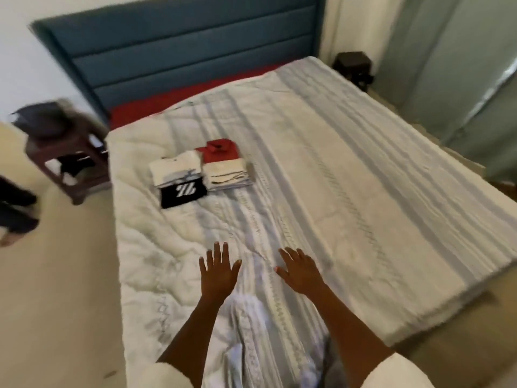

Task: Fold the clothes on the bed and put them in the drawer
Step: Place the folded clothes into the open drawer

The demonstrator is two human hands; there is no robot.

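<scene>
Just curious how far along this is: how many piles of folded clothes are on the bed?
2. One stack with a black item at front, one stack touching its right side, red shirt behind. Items within each can't be counted.

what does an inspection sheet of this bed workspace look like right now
surface: bed under a striped quilt, rumpled near the hands
job's things: two folded stacks, left stack over a black garment, right stack with a red shirt behind; no drawer seen
clutter: nothing seen on the quilt
hands: left hand and right hand open, fingers spread, holding nothing
cables: nothing seen
surroundings: blue headboard, wooden side table, dark stool, curtain
</scene>
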